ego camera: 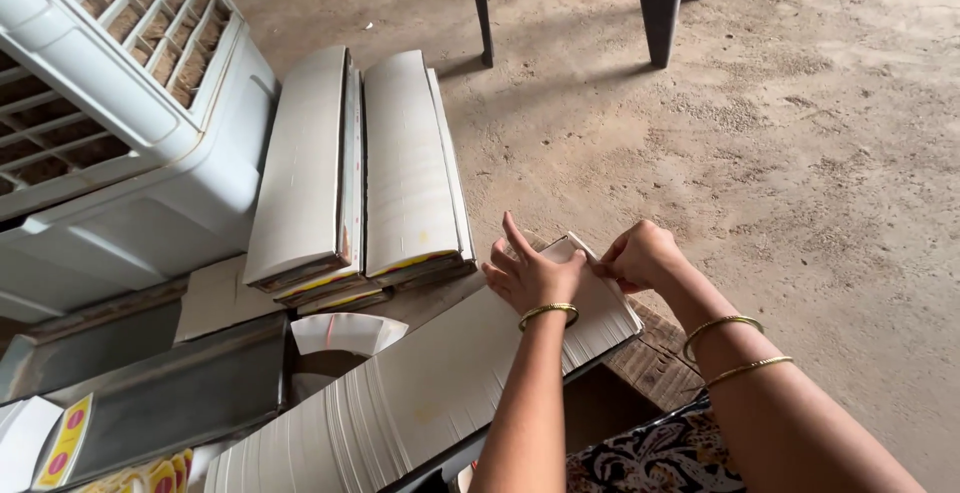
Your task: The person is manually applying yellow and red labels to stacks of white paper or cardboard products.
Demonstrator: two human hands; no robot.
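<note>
Both hands meet at the frame's centre: left hand (pixel 533 275) rests flat on the fanned stack of white cards (pixel 420 393), while right hand (pixel 640 256) pinches the top card's (pixel 568 249) raised corner.

A long fanned row of flat cards (pixel 420 393) lies along the bench (pixel 655 363), with both hands at its far end: the left hand (pixel 530 273) on top, the right hand (pixel 640 256) just beside it. Behind sit two card stacks (pixel 360 173) on the floor (pixel 780 133); left of them stands an air cooler (pixel 120 123).
</note>
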